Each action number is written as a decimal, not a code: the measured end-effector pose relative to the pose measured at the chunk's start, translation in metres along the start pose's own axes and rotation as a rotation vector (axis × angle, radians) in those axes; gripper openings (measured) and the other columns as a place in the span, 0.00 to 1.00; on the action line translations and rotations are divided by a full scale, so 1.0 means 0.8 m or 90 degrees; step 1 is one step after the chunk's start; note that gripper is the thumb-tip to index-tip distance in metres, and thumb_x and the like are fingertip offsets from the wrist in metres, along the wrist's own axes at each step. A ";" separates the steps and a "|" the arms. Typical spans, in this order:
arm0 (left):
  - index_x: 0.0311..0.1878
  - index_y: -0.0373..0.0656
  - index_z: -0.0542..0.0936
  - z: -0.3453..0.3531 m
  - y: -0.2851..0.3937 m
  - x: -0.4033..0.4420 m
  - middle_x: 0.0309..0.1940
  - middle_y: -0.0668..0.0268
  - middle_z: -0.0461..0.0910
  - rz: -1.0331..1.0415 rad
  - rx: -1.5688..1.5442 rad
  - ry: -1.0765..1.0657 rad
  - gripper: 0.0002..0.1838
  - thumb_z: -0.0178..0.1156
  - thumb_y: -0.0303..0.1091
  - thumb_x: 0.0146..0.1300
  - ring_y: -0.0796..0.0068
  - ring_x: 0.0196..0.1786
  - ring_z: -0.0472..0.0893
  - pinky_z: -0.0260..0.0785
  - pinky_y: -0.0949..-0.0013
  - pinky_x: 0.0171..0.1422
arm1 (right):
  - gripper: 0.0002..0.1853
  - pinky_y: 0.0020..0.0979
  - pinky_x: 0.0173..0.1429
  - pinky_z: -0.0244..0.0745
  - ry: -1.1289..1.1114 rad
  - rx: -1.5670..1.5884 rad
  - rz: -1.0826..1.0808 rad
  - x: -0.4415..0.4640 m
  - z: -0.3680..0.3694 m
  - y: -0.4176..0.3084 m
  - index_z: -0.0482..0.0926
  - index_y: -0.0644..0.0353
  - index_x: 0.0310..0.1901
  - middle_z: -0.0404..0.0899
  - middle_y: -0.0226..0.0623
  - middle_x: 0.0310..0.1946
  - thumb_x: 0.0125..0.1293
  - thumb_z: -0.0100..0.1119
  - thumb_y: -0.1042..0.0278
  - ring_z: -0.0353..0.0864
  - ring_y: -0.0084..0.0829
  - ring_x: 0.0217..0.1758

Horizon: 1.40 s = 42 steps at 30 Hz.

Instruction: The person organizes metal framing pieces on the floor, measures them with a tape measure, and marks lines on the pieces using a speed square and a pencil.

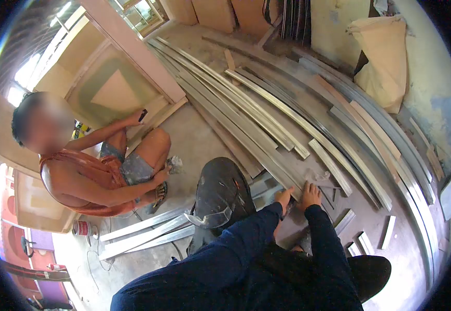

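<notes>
"So, nearest first: what are the hands doing?"

"Past the wearer's knee [223, 181], the left hand [283, 197] and right hand [311, 196] sit side by side at the near end of a long metal strip [278, 172], which slants away across the floor [184, 133]. Both seem to touch it, but I can't tell whether the fingers are gripping or merely pressing. Something dark [289, 206] shows by the left one, too hidden to name."

"How far along is it, then?"

"Partway, I'd judge. Off to the right lie a few short metal pieces [389, 232], probably cut already. The strip at the hands runs long, so the work at its end looks unfinished."

"Anything left further out?"

"Likely plenty. More long strips [299, 147] fan out beyond, apparently unworked, though which are needed isn't shown."

"And past those?"

"Over on the left a co-worker [98, 179] squats, one raised hand [133, 118] holding a small dark object [143, 115]. Behind stands a framed panel [114, 90]; I can't tell whether it's finished."
</notes>
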State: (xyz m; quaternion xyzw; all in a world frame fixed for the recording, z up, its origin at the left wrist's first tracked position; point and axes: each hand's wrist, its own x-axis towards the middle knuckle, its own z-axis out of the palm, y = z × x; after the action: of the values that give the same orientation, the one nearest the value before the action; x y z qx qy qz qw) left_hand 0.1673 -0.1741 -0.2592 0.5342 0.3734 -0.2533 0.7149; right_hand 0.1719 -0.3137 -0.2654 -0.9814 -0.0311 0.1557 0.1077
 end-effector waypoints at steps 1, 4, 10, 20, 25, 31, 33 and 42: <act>0.59 0.39 0.71 0.002 -0.005 0.004 0.53 0.60 0.74 0.038 0.043 0.036 0.32 0.57 0.55 0.60 0.66 0.50 0.72 0.62 0.61 0.57 | 0.61 0.50 0.70 0.51 0.003 -0.001 0.002 -0.001 -0.005 0.001 0.47 0.59 0.70 0.57 0.50 0.66 0.35 0.75 0.50 0.56 0.48 0.69; 0.59 0.41 0.71 0.005 -0.010 0.016 0.53 0.61 0.74 -0.040 -0.046 -0.042 0.32 0.57 0.56 0.60 0.67 0.50 0.72 0.62 0.59 0.55 | 0.63 0.52 0.69 0.51 0.010 -0.026 -0.005 -0.012 -0.022 0.012 0.46 0.57 0.70 0.58 0.50 0.65 0.34 0.75 0.46 0.58 0.49 0.68; 0.62 0.46 0.67 0.033 0.012 -0.026 0.52 0.63 0.73 -0.059 0.037 0.052 0.34 0.58 0.58 0.58 0.66 0.51 0.70 0.63 0.56 0.51 | 0.64 0.52 0.69 0.50 -0.017 0.037 -0.016 -0.030 -0.038 0.033 0.45 0.55 0.71 0.56 0.51 0.65 0.33 0.75 0.44 0.59 0.52 0.67; 0.67 0.44 0.59 0.182 0.091 -0.236 0.45 0.64 0.71 0.329 -0.340 -0.373 0.40 0.55 0.24 0.46 0.69 0.52 0.71 0.66 0.68 0.51 | 0.62 0.50 0.69 0.53 -0.002 0.012 -0.024 -0.062 -0.010 0.078 0.46 0.52 0.71 0.55 0.51 0.65 0.36 0.74 0.45 0.57 0.50 0.68; 0.69 0.40 0.51 0.135 0.189 -0.467 0.56 0.57 0.64 0.816 -0.299 -0.448 0.53 0.66 0.24 0.36 0.63 0.56 0.69 0.63 0.64 0.57 | 0.62 0.49 0.69 0.53 -0.044 -0.047 -0.011 -0.075 -0.044 0.064 0.45 0.53 0.71 0.54 0.50 0.65 0.36 0.74 0.45 0.55 0.48 0.69; 0.67 0.36 0.49 0.080 0.239 -0.572 0.55 0.50 0.64 1.167 -0.462 -0.319 0.47 0.60 0.18 0.41 0.60 0.55 0.72 0.63 0.60 0.61 | 0.60 0.48 0.68 0.54 0.019 -0.055 -0.043 -0.091 -0.057 0.057 0.48 0.56 0.70 0.57 0.51 0.63 0.38 0.74 0.45 0.58 0.47 0.67; 0.67 0.36 0.48 0.069 0.255 -0.594 0.54 0.50 0.64 1.189 -0.467 -0.270 0.47 0.60 0.18 0.42 0.61 0.55 0.71 0.62 0.60 0.61 | 0.53 0.48 0.68 0.54 0.010 -0.084 -0.058 -0.093 -0.062 0.052 0.51 0.56 0.69 0.57 0.53 0.63 0.44 0.69 0.44 0.58 0.49 0.67; 0.67 0.37 0.48 0.034 0.274 -0.600 0.53 0.52 0.65 1.156 -0.443 -0.270 0.48 0.60 0.19 0.41 0.61 0.55 0.71 0.61 0.61 0.61 | 0.51 0.48 0.67 0.56 0.016 -0.079 -0.103 -0.068 -0.039 0.049 0.52 0.55 0.68 0.62 0.52 0.60 0.45 0.69 0.47 0.60 0.48 0.66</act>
State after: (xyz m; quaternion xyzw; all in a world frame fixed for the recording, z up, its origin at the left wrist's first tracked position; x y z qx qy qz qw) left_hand 0.0565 -0.1516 0.2570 0.3218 -0.2590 0.4231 0.8064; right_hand 0.1313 -0.3630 -0.2288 -0.9824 -0.1187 0.1317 0.0592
